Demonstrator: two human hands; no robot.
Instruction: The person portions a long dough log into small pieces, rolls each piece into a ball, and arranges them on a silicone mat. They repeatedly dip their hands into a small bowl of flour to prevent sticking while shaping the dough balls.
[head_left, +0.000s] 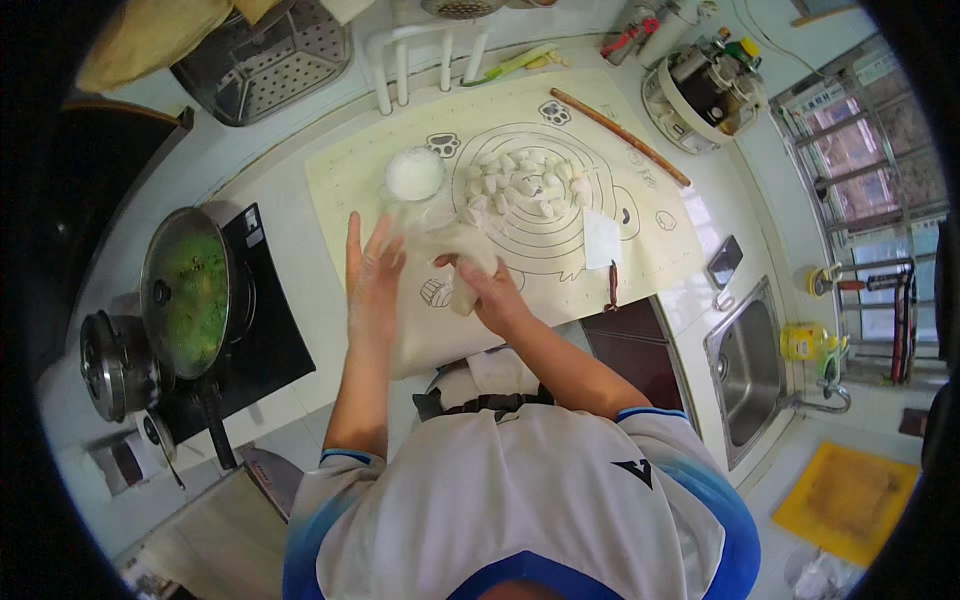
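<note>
A long lump of pale dough (463, 241) is gripped in my right hand (495, 296) above the printed pastry mat (551, 289). My left hand (377, 281) is raised to the left of it, fingers spread, holding nothing and slightly blurred. Just beyond that hand stands a round container of white flour (415, 174). Several small floured dough pieces (525, 176) lie scattered over the mat's printed circles. To their right rests a cleaver (602, 240), its dark reddish handle towards me. A wooden rolling pin (621, 139) lies slanted across the mat's far right part.
On the left, a lidded pan (186, 292) with green food sits on a black cooktop (274, 352), beside a lidded pot (105, 367). To the right are a phone (724, 262), a steel sink (746, 375) and a round condiment rack (697, 112). Green onion (517, 64) lies by the wall.
</note>
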